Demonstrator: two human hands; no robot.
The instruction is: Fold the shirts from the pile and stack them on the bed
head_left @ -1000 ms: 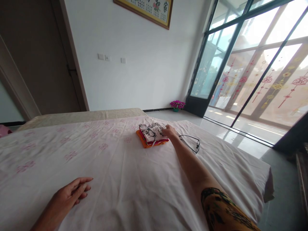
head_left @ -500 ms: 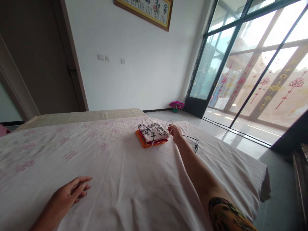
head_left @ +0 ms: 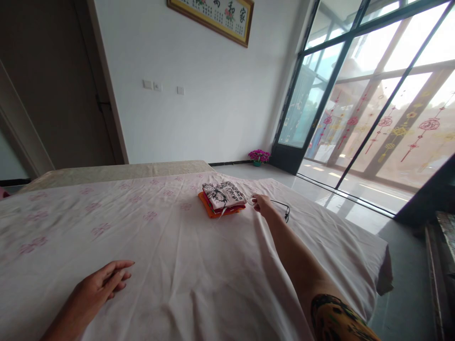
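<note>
A small stack of folded cloth pouches (head_left: 223, 199) lies on the sheet ahead of me. Its top piece is pale with black print, above red and orange layers. Thin white cord (head_left: 249, 201) reaches from the right side of the stack to my right hand (head_left: 262, 203), whose fingers are curled together at it. Just beyond that hand, to its right, rests a pair of black-framed glasses (head_left: 286, 213), partly hidden. At lower left my left hand (head_left: 104, 282) hovers or rests over the sheet, fingers loosely stretched out, with nothing in it.
A pale sheet with pink flower prints (head_left: 170, 265) covers the broad surface before me, wrinkled at the right. Behind it is a beige-covered surface (head_left: 142, 169). Purple flowers in a green pot (head_left: 259, 157) stand on the floor near the glass doors (head_left: 355, 104).
My right hand has drawn slightly right and down from the stack. The cord loop that stood up above its fingers now sits lower. My left hand is nearly still.
</note>
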